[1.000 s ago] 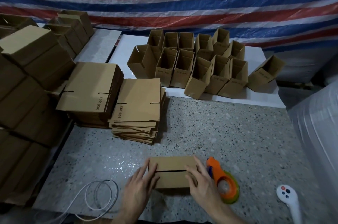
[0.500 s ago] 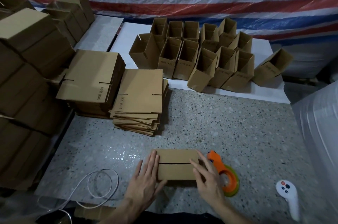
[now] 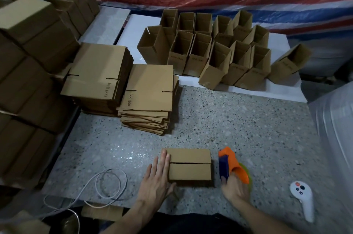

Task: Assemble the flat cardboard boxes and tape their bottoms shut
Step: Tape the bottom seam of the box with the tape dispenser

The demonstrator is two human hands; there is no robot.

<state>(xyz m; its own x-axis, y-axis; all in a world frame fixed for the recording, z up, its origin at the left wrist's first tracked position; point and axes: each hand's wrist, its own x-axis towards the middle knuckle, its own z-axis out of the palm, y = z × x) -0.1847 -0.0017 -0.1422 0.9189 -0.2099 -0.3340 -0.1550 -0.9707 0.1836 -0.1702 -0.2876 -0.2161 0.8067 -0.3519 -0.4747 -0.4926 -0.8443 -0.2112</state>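
Head view showed the left hand (image 3: 155, 182) flat, fingers straight, against the box (image 3: 190, 171); the right hand (image 3: 236, 189) gripped the orange tape dispenser (image 3: 235, 165) beside it.

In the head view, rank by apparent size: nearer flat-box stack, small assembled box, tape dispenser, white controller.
1. nearer flat-box stack
2. small assembled box
3. tape dispenser and white controller look alike; the right hand partly hides the dispenser, so no ranking.
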